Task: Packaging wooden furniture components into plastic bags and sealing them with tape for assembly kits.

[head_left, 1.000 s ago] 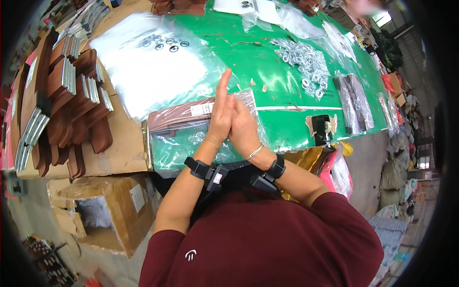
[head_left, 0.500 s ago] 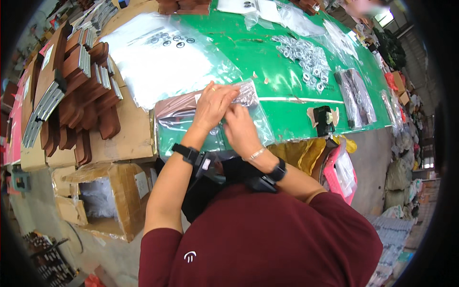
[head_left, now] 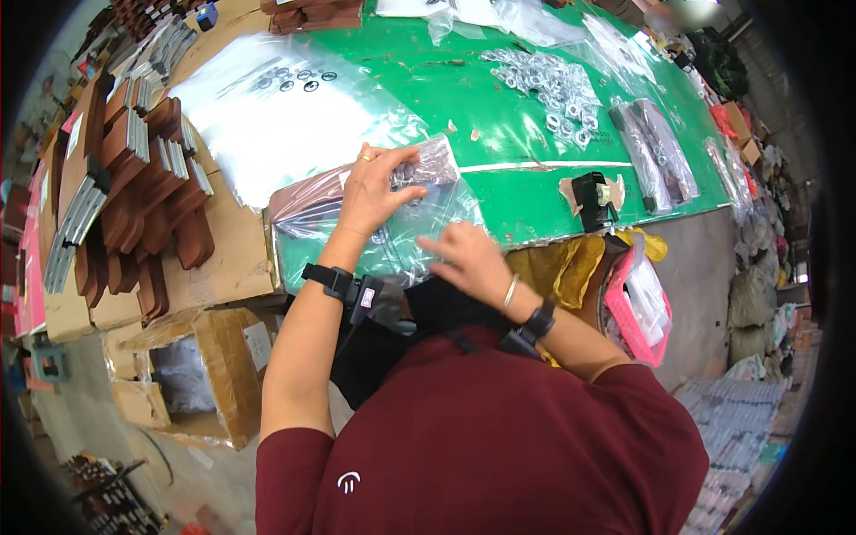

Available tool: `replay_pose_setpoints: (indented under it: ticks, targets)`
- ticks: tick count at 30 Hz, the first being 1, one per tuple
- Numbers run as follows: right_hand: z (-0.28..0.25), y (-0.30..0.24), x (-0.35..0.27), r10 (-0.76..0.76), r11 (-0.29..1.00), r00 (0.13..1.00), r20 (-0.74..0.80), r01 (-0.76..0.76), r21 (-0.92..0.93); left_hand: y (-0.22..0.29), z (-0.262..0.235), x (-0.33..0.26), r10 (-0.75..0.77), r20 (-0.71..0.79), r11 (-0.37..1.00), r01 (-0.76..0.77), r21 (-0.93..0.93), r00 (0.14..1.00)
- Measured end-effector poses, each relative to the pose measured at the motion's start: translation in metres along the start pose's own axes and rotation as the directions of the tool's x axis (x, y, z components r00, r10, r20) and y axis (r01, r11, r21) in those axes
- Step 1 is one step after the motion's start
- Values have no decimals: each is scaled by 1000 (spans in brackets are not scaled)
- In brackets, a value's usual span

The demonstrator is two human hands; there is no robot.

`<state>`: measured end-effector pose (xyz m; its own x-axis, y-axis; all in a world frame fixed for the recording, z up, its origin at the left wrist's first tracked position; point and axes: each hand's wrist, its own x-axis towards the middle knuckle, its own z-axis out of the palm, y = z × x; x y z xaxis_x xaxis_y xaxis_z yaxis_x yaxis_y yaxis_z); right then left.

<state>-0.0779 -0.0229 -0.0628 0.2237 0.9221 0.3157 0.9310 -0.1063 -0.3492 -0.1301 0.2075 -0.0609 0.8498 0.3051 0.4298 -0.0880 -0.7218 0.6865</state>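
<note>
So two hands (head_left: 367, 192) are at one bag (head_left: 401, 223).

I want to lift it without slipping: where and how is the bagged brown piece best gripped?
Probably grip the bagged brown piece by its left end, coming from the left, across its narrow width. It lies long and sideways, that end is free of the left hand, and the nearer part of the clear bag looks slack.

My clear bag (head_left: 459, 209) shows reddish brown from the piece (head_left: 303, 198) inside. Left of the bag I see reddish-brown slats (head_left: 134, 192) with silver strips (head_left: 78, 223); right of it, a green tabletop (head_left: 513, 209) with a white line (head_left: 526, 167) and a pink basket (head_left: 627, 323).
</note>
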Motion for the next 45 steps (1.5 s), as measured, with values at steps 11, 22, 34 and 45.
replay_pose_setpoints:
  ticks: [11, 22, 34, 45]
  targets:
    - [-24, 36, -11, 500, 860, 853, -147, -510, -33, 5, -9, -1, 19, 113, 994, -31, 104, 993]
    - [-38, 82, 4, 403, 745, 915, -19, -316, 588, 6, -8, 1, 62, 127, 987, -80, 138, 990]
    - [-33, 85, 75, -11, 948, 967, -255, 92, 304, 8, -8, 0, 15, 156, 984, -42, 171, 988]
    - [1, 108, 101, 96, 878, 982, -164, -6, 478, -11, -4, -1, 33, 121, 980, -56, 193, 992]
